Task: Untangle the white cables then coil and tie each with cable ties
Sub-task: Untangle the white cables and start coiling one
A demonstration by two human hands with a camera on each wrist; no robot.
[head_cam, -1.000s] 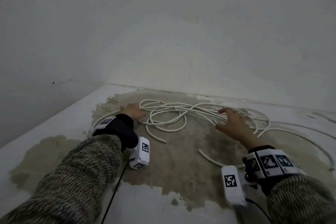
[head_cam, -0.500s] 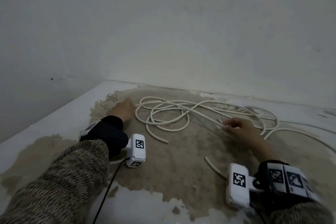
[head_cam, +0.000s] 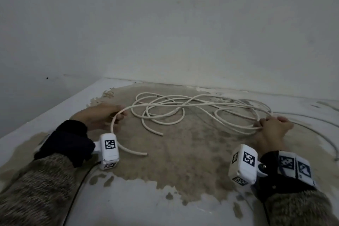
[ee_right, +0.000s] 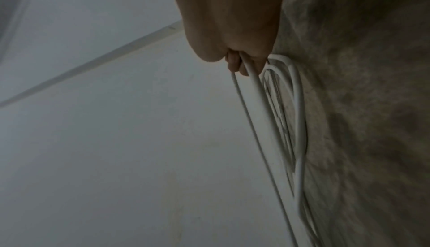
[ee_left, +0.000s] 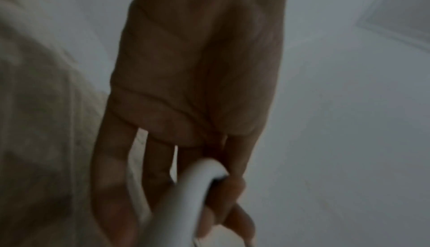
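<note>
Loosely, the white cables (head_cam: 165,113) are lying in a tangle of overlapping loops on a worn brown patch (head_cam: 183,152) of the white floor (head_cam: 137,207), close to where the floor is meeting the pale wall (head_cam: 165,24); no container is showing in any view. The left hand (head_cam: 102,117) is pinching one strand (ee_left: 186,199) between thumb and curled fingers, and that strand is arching up from the floor, curving round past the wrist camera (head_cam: 109,149) and ending in a free tip on the brown patch. The right hand (head_cam: 273,126) is curling into a fist round several strands (ee_right: 253,85) at the right end of the tangle, lifting them just off the floor; the right wrist view is showing at least three strands running away from the fist. How many separate cables are making up the tangle cannot be told, though two loose ends are lying in plain sight near the middle. Another thin grey cable (head_cam: 321,134) is sweeping along the floor at the far right. Two knitted sleeves (head_cam: 36,189) with dark cuffs are reaching in from below.
</note>
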